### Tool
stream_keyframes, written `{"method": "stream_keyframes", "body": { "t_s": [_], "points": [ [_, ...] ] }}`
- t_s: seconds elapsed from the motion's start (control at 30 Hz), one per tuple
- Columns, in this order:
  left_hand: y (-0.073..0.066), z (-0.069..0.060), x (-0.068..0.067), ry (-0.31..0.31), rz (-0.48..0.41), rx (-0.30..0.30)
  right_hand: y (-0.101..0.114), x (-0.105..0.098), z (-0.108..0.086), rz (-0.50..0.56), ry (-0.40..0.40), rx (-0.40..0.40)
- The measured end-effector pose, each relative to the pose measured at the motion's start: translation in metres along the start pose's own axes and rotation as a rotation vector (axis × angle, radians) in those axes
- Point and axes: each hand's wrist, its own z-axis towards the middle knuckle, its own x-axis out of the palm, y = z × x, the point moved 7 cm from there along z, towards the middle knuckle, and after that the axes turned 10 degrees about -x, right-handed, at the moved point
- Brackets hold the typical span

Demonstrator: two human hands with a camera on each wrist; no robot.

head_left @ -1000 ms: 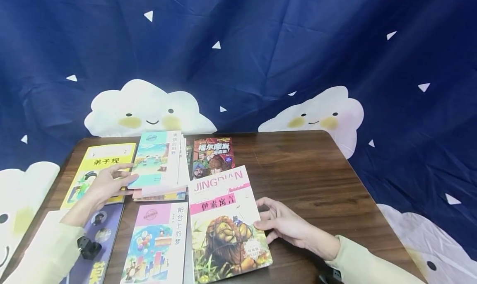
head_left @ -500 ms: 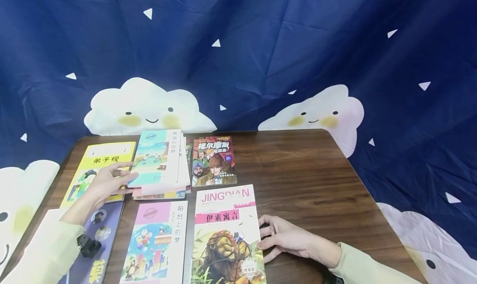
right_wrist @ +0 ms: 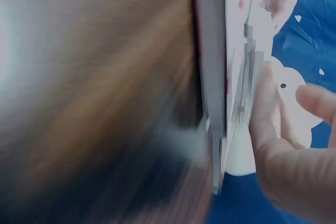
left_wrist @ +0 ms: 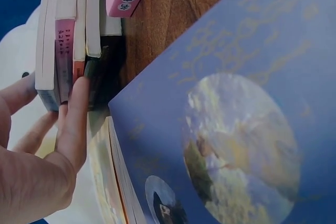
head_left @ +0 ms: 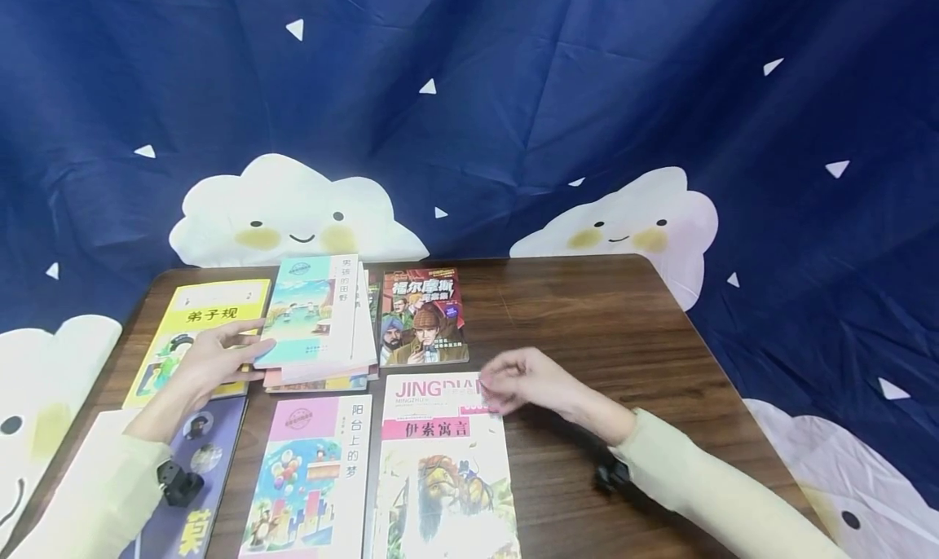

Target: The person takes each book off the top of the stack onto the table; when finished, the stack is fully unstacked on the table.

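Left grip (head_left: 209, 365) pinches the book stack (head_left: 311, 310) by the table's (head_left: 587, 314) far edge; right grip (head_left: 531, 384) hangs loose, empty. I'd square those edges gently.

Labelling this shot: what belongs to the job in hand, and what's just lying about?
Likely in the job:
stack of books, its edge held by the left hand
lion-cover book, nearest the right hand

Seemingly just lying there, though possibly involved too:
yellow book
purple book
balloon-cover book
detective-cover book
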Motion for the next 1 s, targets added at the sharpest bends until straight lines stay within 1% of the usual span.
{"method": "stream_keyframes", "body": {
  "t_s": [0.1, 0.17, 0.3, 0.43, 0.53, 0.63, 0.77, 0.83, 1.0],
  "points": [
    [-0.002, 0.0, 0.0, -0.011, 0.019, 0.012, 0.006, 0.006, 0.039, 0.11, -0.069, 0.006],
    [-0.004, 0.0, 0.002, -0.016, 0.035, 0.025, 0.009, 0.012, 0.065, 0.154, -0.112, 0.022],
    [-0.008, 0.0, 0.007, -0.009, 0.045, 0.041, 0.011, 0.027, 0.112, 0.184, -0.157, 0.042],
    [-0.01, 0.001, 0.01, -0.007, 0.047, 0.046, 0.012, 0.041, 0.146, 0.191, -0.16, 0.048],
    [-0.012, 0.002, 0.012, -0.008, 0.055, 0.047, 0.015, 0.052, 0.162, 0.208, -0.152, 0.052],
    [-0.014, 0.005, 0.014, -0.016, 0.066, 0.042, 0.018, 0.061, 0.172, 0.212, -0.159, 0.059],
    [-0.014, 0.009, 0.015, -0.028, 0.083, 0.032, 0.022, 0.071, 0.181, 0.154, -0.193, 0.055],
    [-0.013, 0.01, 0.015, -0.028, 0.085, 0.026, 0.024, 0.075, 0.185, 0.106, -0.215, 0.049],
    [-0.013, 0.008, 0.015, -0.033, 0.089, 0.028, 0.023, 0.079, 0.196, 0.08, -0.241, 0.053]
  ]
}}
